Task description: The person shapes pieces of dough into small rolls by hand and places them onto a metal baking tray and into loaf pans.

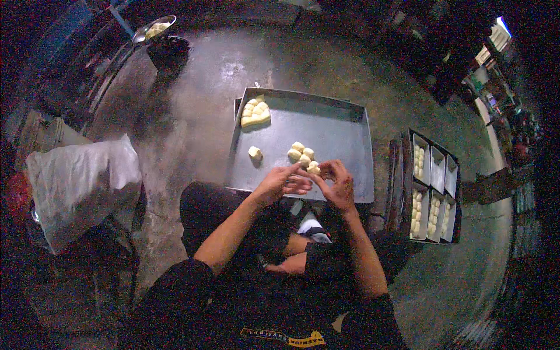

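Note:
A large grey metal tray (315, 125) lies in front of me. At its near edge, my right hand (338, 185) is curled with thumb and fingertips on a small pale dough piece (314, 168). My left hand (284, 184) reaches in beside it, fingers stretched out and fingertips close to the same piece. Just beyond my fingers sits a cluster of rounded dough pieces (298, 151), touching one another. A single dough ball (255, 153) rests apart to the left. In the far left corner a bigger scored slab of dough (255, 112) lies against the wall.
To the right stands a dark rack of narrow baking tins (431, 192), several with rows of dough pieces. A pale sheet (87, 181) covers something on the left. At the far left is a metal bowl (154, 29) with pale contents. Concrete floor (216, 64) surrounds the tray.

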Demonstrator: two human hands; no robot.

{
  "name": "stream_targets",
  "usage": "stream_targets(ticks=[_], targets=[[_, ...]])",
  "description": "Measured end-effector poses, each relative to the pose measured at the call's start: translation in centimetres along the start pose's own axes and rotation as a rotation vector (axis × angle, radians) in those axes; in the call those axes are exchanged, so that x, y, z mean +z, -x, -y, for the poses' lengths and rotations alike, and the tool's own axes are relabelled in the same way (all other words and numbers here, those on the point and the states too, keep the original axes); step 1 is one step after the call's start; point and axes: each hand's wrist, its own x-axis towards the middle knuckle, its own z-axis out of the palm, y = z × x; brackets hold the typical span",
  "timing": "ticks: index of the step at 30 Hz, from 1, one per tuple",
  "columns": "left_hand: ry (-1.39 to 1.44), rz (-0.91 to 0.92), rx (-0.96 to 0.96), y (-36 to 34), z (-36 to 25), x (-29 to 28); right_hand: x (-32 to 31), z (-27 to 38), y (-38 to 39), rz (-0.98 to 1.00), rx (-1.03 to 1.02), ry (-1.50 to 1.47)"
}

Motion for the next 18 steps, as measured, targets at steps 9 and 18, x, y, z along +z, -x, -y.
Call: stream_targets(ticks=[9, 18], targets=[[0.148, -0.139, 0.163, -0.9, 1.5, -1.3, 1.7, 2.3, 0.3, -0.006, -0.335, 0.119], [-0.880, -0.083, 0.749, 0.3, 0.3, 0.2, 1.8, -2.1, 0.2, 0.234, 0.239, -0.264]])
